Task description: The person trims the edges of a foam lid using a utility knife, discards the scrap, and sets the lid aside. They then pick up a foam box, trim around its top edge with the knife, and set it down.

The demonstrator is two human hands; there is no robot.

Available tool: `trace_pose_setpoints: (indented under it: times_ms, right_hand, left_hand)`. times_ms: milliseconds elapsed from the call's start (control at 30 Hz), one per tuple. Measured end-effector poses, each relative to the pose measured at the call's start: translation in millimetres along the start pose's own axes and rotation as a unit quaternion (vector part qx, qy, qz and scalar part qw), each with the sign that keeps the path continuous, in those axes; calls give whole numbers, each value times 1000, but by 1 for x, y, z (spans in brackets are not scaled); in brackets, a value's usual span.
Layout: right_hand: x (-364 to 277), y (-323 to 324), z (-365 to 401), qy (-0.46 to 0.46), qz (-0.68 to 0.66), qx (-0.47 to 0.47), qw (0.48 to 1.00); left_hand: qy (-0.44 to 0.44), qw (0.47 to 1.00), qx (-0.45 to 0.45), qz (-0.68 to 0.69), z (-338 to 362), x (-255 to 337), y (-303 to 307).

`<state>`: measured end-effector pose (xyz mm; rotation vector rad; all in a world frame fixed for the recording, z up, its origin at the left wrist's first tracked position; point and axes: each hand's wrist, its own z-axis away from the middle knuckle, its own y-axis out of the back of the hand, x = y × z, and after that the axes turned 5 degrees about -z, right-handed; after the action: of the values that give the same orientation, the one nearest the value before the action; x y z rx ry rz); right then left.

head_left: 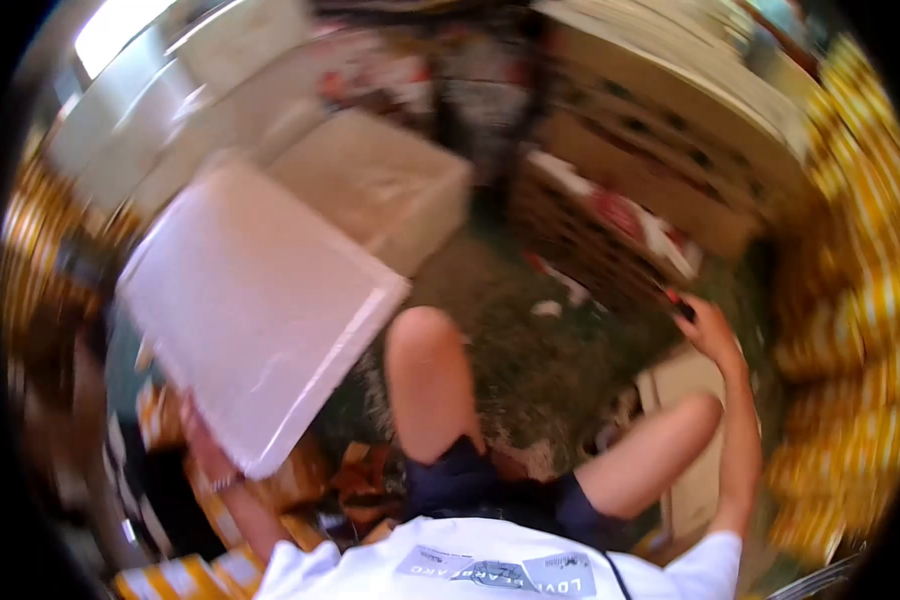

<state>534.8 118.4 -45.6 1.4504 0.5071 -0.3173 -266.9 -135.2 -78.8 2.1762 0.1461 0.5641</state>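
At the left, my left hand (207, 442) grips the lower corner of a large white foam lid (260, 300), with part of the fingers hidden behind it. The lid is tilted up and overlaps the near side of an open white foam box (435, 215) on the floor. Out to the right, above my right knee, my right hand (710, 332) is closed round a small tool with a red and black handle (681, 304). Blur hides what kind of tool it is.
White foam boxes (230, 50) are stacked at the back left. Beyond my right hand stands a slotted brown crate (580, 225) with red and white contents, near a stack of pale boards (670, 75). Yellow-and-white striped bundles (850, 330) line the right side. Scraps (546, 308) lie on the floor.
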Motion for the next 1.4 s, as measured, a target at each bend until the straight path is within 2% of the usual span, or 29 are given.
trace_pose_setpoints:
  times_ms: [33, 67, 100, 133, 167, 200, 233, 267, 300, 367, 400, 467, 500, 533, 600, 633, 733, 800, 867, 900, 933, 1000, 1067, 1100, 1167, 1200, 1267, 1333, 1400]
  right_hand:
    - [-7, 4, 15, -6, 6, 46, 999]
    - [-25, 12, 25, -59, -24, 33, 997]
    - [-24, 9, 40, -41, -80, 53, 995]
    - [-28, 1, 53, -7, -166, 92, 982]
    - [-37, -4, 68, 6, -242, 111, 964]
    - [-49, -9, 80, 30, -317, 131, 939]
    - [-70, 1, 100, -2, -411, 128, 903]
    - [-89, 11, 119, -26, -502, 125, 856]
    - [-94, 6, 131, -38, -504, 151, 849]
    - [-99, 1, 152, 3, -548, 242, 801]
    - [-94, 0, 165, -4, -543, 260, 798]
    - [-76, -10, 185, -82, -428, 357, 826]
    - [-66, -18, 197, -125, -449, 386, 796]
    - [-66, -22, 209, -118, -491, 440, 742]
    - [-53, -31, 239, -136, -466, 535, 691]
    - [-48, -35, 254, -163, -466, 572, 655]
    - [-47, -46, 291, -196, -520, 651, 517]
    - [-26, -74, 312, -138, -605, 662, 420]
    - [-36, -87, 324, -114, -672, 618, 390]
    - [-43, -94, 328, -87, -741, 561, 358]
    - [-54, -94, 329, -51, -784, 511, 349]
    - [-51, -111, 332, 43, -847, 428, 313]
    - [-65, -109, 324, -172, -743, 547, 344]
    - [-69, -101, 320, -201, -691, 573, 392]
    - [-48, -98, 333, -232, -676, 581, 390]
    - [-32, -98, 344, -262, -659, 590, 387]
    - [11, -99, 369, -283, -622, 629, 370]
    - [65, -106, 412, -270, -617, 621, 401]
    - [104, -106, 449, -279, -609, 622, 405]
  left_hand:
    - [46, 995, -10, 87, -13, 17, -14]
    - [-106, 993, 49, 22, -24, 43, -19]
    - [-122, 983, 8, 134, -39, 44, -33]
    - [-253, 963, 91, -25, -51, 69, -39]
    - [-132, 972, 60, 186, -47, 128, -44]
    - [-163, 964, 42, 207, -52, 181, -41]
    - [26, 933, -16, 358, -56, 233, -34]
    - [219, 848, -84, 475, -63, 263, -33]
    - [199, 847, -104, 481, -64, 256, -57]
    - [6, 901, -64, 430, -62, 228, -125]
    - [-6, 895, -76, 440, -65, 253, -124]
    - [171, 708, -265, 632, -61, 336, -99]
    - [203, 643, -293, 678, -50, 375, -83]
    - [201, 638, -302, 679, -49, 386, -90]
    - [-18, 781, -195, 593, -45, 404, -105]
    - [87, 758, -244, 599, -31, 450, -68]
    - [-10, 692, -321, 647, -13, 478, -72]
    - [1, 699, -315, 642, 7, 499, -77]
    - [-49, 725, -303, 616, 34, 515, -84]
    - [64, 657, -345, 667, 57, 546, -43]
    - [60, 611, -398, 682, 66, 544, -53]
    - [-89, 562, -461, 681, 90, 548, -60]
    - [-112, 472, -568, 665, 120, 555, -62]
    - [-120, 437, -584, 674, 139, 562, -62]
    - [-177, 362, -662, 631, 151, 564, -75]
    - [-177, 362, -663, 631, 142, 563, -79]
    - [-342, 372, -729, 461, 123, 563, -86]
    - [-254, 397, -738, 483, 108, 547, -89]
    - [-206, 461, -710, 491, 81, 529, -92]
